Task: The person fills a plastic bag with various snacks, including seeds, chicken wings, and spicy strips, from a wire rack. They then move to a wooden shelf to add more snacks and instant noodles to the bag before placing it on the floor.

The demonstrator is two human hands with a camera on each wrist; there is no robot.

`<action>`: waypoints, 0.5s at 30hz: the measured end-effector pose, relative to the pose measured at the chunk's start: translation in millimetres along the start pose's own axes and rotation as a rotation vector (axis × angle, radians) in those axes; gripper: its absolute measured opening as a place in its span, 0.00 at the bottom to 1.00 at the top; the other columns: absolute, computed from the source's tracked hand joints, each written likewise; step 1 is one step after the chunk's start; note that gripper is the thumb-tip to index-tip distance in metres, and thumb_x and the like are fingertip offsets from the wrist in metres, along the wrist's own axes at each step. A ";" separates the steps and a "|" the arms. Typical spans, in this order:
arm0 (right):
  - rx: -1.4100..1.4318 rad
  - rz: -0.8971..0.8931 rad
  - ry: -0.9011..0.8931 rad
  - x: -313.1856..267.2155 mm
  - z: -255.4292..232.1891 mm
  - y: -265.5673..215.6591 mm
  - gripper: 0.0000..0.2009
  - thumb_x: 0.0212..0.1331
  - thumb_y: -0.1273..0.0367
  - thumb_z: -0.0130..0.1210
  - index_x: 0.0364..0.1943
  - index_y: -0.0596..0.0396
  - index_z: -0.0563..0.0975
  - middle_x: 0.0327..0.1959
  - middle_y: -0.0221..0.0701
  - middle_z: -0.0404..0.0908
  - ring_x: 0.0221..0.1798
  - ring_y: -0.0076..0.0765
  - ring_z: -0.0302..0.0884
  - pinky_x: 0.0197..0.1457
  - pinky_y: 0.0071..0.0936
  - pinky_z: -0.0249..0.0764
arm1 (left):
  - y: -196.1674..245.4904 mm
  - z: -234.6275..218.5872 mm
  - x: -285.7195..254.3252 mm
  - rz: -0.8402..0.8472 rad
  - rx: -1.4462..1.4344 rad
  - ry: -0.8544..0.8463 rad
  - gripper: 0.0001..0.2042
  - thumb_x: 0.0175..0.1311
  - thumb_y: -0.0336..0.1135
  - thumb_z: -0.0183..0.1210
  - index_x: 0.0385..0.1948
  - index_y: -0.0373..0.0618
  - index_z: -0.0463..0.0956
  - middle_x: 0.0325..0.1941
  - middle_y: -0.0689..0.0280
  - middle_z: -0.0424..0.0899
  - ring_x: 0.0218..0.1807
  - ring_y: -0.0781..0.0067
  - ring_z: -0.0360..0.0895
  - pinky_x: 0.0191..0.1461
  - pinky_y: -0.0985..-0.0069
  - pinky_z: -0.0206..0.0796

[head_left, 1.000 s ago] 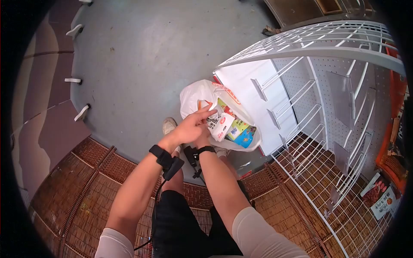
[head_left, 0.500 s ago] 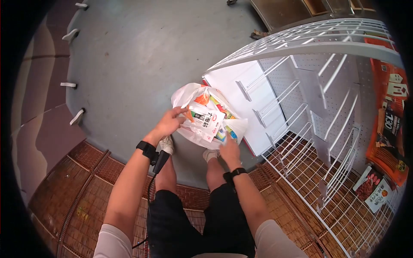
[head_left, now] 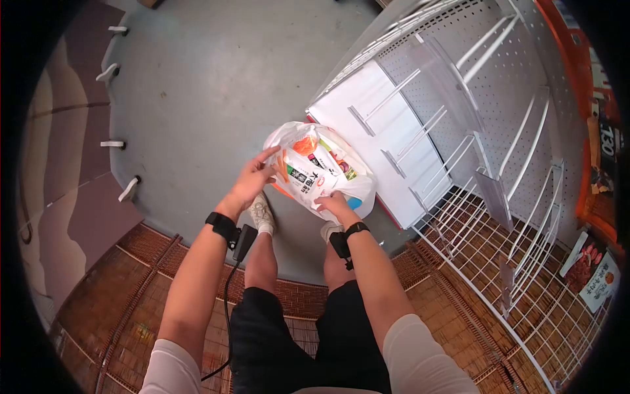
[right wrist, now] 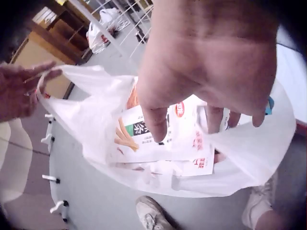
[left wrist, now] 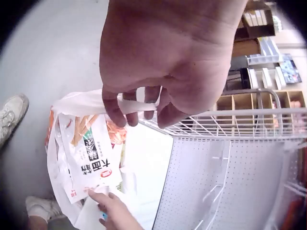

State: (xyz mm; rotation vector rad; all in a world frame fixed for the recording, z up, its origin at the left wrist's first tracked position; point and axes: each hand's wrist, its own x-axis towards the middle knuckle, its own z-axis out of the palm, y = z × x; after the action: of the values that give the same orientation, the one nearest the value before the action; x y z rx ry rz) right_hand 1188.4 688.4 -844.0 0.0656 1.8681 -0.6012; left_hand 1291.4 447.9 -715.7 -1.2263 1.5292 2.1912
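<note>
A white plastic bag (head_left: 364, 195) stands on the floor between my shoes and the rack. Flat food packets fill it; uppermost lies a white packet (head_left: 308, 180) with dark Chinese characters and a picture of orange-brown strips. My left hand (head_left: 252, 182) is at the bag's left side, and in the left wrist view its curled fingers hook the bag's handle (left wrist: 86, 101). Over the near right rim, my right hand (head_left: 336, 205) holds gathered bag film, its index finger reaching onto the white packet in the left wrist view. Its other fingertips are partly hidden by film.
Right of the bag rises a white wire rack (head_left: 453, 190) with hooks jutting out and a white base panel (head_left: 367, 118). Orange packets (head_left: 597, 217) hang at the far right. White castored feet (head_left: 113, 143) line the left side; grey floor (head_left: 210, 85) lies beyond.
My hands were together over the packets, then parted to the bag's two sides. The right hand has since moved left onto the rim and film. The head view has turned slightly.
</note>
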 end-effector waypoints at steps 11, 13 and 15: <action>1.160 -0.268 0.367 -138.4 -97.9 43.1 0.07 0.54 0.77 0.48 0.33 0.66 0.76 0.25 0.34 0.75 0.28 0.32 0.72 0.43 0.30 0.71 | 48.5 13.7 6.0 0.145 -0.818 -0.132 0.24 0.61 0.21 0.46 0.62 0.42 0.61 0.66 0.69 0.61 0.62 0.73 0.60 0.64 0.67 0.55; 1.124 -0.197 0.340 -153.9 -85.6 58.1 0.07 0.55 0.77 0.48 0.33 0.67 0.76 0.23 0.33 0.74 0.26 0.32 0.72 0.41 0.30 0.72 | 15.0 5.7 -2.3 0.051 -0.757 -0.141 0.22 0.61 0.23 0.46 0.60 0.43 0.64 0.66 0.69 0.62 0.63 0.73 0.59 0.63 0.69 0.54; 1.045 0.003 0.371 -151.0 -75.6 83.1 0.07 0.53 0.78 0.48 0.33 0.67 0.76 0.22 0.33 0.74 0.23 0.32 0.71 0.39 0.31 0.73 | -7.3 -1.1 -8.5 -0.069 -0.599 -0.075 0.21 0.61 0.23 0.46 0.59 0.44 0.67 0.64 0.69 0.64 0.61 0.74 0.60 0.62 0.70 0.54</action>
State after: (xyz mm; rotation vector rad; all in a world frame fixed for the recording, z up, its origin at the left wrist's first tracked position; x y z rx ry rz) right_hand 1207.7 829.4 -720.9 0.9072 1.6934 -1.5858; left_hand 1301.5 452.6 -714.7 -1.2920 0.7992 2.7083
